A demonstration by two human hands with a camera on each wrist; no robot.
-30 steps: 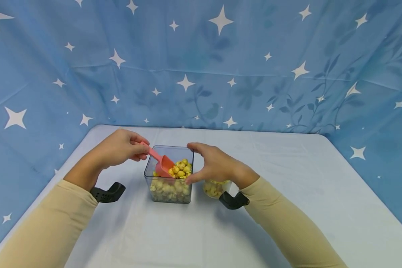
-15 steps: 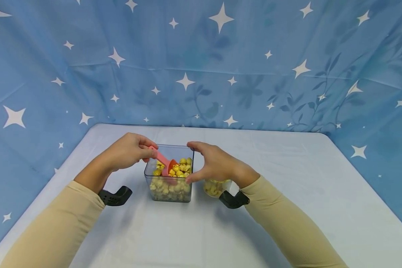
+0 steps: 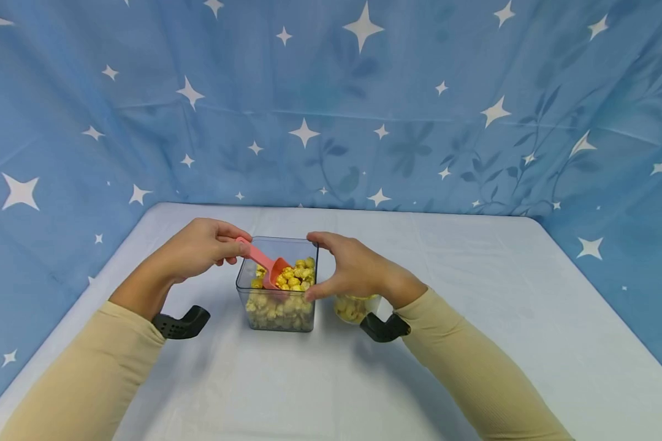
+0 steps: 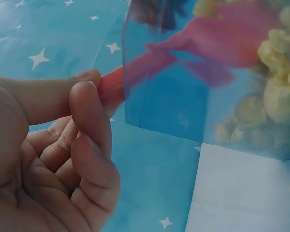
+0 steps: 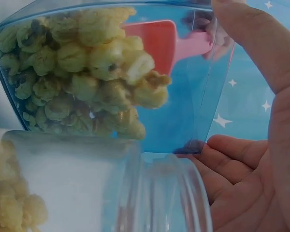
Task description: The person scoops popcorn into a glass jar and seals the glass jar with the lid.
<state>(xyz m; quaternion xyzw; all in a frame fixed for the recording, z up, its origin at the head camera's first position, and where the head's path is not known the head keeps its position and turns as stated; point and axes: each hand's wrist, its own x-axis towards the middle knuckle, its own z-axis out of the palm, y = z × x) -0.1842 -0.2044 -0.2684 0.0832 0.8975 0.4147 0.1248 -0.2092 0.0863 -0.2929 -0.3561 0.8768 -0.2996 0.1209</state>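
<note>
My left hand (image 3: 201, 250) pinches the handle of a pink scoop (image 3: 258, 256) between thumb and fingers, over the left rim of a clear square container (image 3: 277, 312). The scoop's bowl (image 5: 157, 43) lies tilted among yellow popcorn (image 3: 293, 277) inside. In the left wrist view, the pinching fingers (image 4: 89, 92) hold the handle end outside the wall. My right hand (image 3: 358, 266) grips the container's right side, thumb at the near corner and fingers at the far one. Behind that wrist, partly hidden, stands a clear jar (image 3: 353, 309) with popcorn in it.
The white-covered table (image 3: 452, 263) extends to both sides and in front of the container. A blue star-patterned curtain (image 3: 331, 159) hangs behind it. The jar (image 5: 72, 179) stands close beside the container, on the right hand's side.
My left hand moved right and the scoop dipped steeper into the popcorn, then it came back left with the scoop lying flatter. The right hand and the container have stayed put.
</note>
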